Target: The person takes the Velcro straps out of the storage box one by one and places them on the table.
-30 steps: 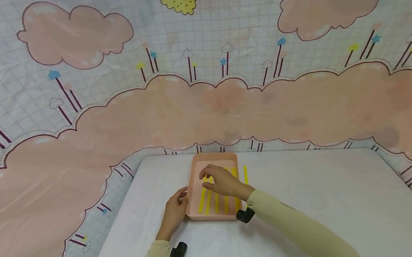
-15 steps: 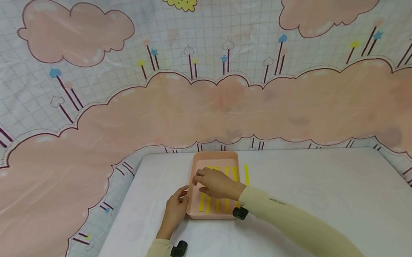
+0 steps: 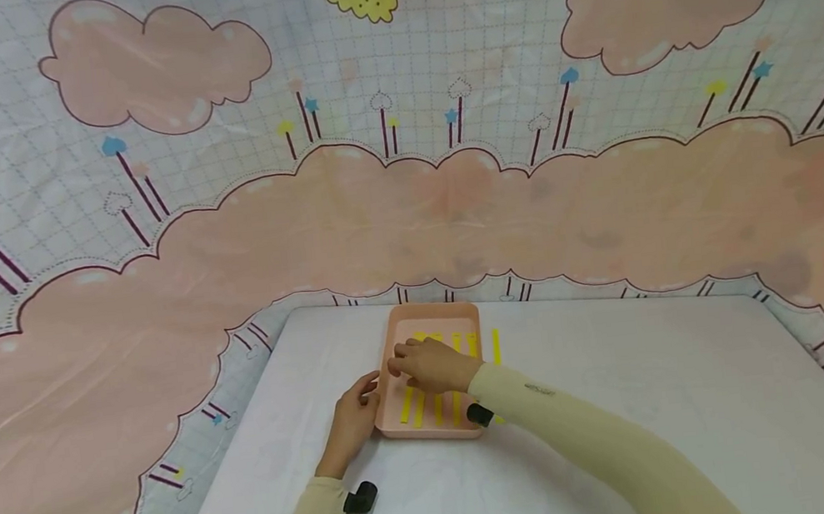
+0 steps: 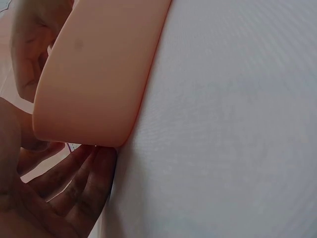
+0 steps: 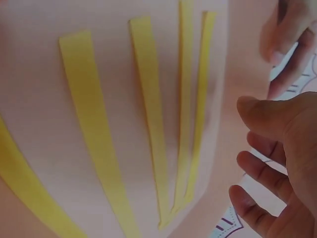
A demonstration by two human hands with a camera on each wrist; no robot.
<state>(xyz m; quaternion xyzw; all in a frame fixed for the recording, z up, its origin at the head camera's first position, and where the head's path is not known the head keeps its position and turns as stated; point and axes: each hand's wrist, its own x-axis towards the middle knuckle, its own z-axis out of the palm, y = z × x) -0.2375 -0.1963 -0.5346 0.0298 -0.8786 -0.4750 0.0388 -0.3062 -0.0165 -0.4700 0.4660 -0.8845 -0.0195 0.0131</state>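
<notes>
A shallow pink tray (image 3: 431, 434) lies on the white table with several narrow yellow strips (image 3: 439, 409) laid lengthwise inside it. My left hand (image 3: 351, 421) rests at the tray's left side; in the left wrist view its fingers (image 4: 94, 183) touch the outer wall low down, with the thumb near the rim. Over the tray's left half hovers my right hand (image 3: 434, 365), fingers loosely bent, hiding the middle of some strips. The right wrist view shows a gap between the thumb (image 5: 267, 116) and the other fingers, and nothing visible held there.
One more yellow strip (image 3: 496, 347) lies on the table just right of the tray, partly hidden by the right sleeve (image 3: 548, 402). The white table (image 3: 658, 373) extends to the right. A cloud-patterned cloth (image 3: 498, 214) hangs behind its far edge.
My right hand has shifted left over the tray, its fingers bending more downward, and its forearm has come left too. The left hand stays at the tray's side.
</notes>
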